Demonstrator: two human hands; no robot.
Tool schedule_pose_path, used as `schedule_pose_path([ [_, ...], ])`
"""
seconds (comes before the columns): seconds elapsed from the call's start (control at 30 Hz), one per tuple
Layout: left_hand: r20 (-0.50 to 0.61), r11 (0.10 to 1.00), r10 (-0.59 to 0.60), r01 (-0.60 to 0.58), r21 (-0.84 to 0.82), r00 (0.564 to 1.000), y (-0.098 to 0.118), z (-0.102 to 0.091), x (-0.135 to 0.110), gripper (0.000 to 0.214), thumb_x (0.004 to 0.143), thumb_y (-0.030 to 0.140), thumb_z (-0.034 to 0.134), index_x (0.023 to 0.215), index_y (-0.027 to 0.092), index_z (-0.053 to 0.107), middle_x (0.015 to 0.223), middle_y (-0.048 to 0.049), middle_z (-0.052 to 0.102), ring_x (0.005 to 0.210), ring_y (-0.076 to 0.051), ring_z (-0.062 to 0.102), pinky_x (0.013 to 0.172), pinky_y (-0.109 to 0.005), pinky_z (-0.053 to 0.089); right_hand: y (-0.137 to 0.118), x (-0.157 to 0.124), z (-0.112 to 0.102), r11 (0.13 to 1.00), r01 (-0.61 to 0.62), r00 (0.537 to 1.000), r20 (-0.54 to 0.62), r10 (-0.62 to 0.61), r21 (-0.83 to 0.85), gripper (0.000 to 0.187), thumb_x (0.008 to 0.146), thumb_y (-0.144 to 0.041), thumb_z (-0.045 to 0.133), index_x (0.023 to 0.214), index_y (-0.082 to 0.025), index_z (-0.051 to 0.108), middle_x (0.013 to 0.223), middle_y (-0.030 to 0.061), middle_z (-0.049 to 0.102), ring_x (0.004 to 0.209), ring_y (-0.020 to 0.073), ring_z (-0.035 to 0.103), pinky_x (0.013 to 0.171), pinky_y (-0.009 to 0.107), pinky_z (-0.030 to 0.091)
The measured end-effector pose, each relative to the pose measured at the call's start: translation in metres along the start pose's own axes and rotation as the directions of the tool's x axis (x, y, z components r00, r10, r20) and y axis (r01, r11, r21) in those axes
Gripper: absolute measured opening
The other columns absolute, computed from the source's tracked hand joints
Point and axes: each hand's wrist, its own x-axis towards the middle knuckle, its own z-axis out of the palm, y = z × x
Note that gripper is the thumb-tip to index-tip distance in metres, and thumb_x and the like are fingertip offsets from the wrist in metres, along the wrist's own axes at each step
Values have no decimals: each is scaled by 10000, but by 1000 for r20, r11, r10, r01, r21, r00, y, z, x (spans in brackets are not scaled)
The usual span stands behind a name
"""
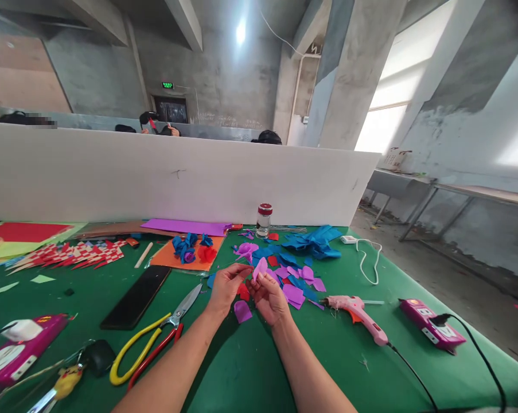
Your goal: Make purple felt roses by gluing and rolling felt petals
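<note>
Between the fingers of my right hand stands a curved purple paper petal, pinched near its lower edge. My left hand is closed in a pinch just left of the petal; what its fingertips hold, if anything, is too small to make out. Around both hands lie loose purple petals, a red paper piece and blue paper pieces. One purple petal lies flat on the green table just below my hands.
Scissors and a phone lie to the left. Finished-looking paper flowers rest on orange paper. A pink glue gun and a purple power strip are at right. A red-lidded jar stands before the white partition.
</note>
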Motion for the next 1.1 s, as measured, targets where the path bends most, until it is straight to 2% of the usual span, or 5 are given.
schedule_pose_path([
  [0.33,-65,990,-96,88,-113,993,-5,1,3,234,566,380,805,675,189,724,691,-27,716,667,-176,634,686,-298,502,3,0,2,998,-10,1000,8,10,-60,195,644,-222,844,654,-171,656,618,-26,664,587,79,600,683,201,512],
  [0.53,-149,995,-6,-10,-102,989,-1,-10,8,268,598,375,805,723,168,690,682,-14,692,605,-137,602,630,-263,505,-4,4,3,977,125,963,-215,-160,-171,290,494,-273,896,594,-176,641,576,-42,628,565,91,576,654,225,502],
  [0.77,-60,998,-47,45,-34,997,-3,-2,2,259,597,350,818,722,157,699,668,-12,688,567,-140,616,581,-255,507,-16,4,1,776,216,854,-270,-444,-593,272,610,-398,767,597,-152,650,519,-27,578,518,114,510,537,235,395],
  [0.9,-38,998,-57,58,22,998,-6,2,2,230,606,334,814,704,154,710,622,-15,690,588,-146,626,612,-250,507,-17,1,7,703,222,841,-232,-489,-676,284,657,-420,695,563,-159,637,512,-17,574,508,123,493,526,240,380],
  [1.1,49,990,-128,131,-59,991,-11,1,4,256,607,324,820,746,153,690,651,-9,688,583,-137,615,602,-247,496,-19,-1,12,509,220,809,-135,-572,-832,295,708,-419,616,555,-172,660,518,-12,598,542,139,519,533,236,375],
])
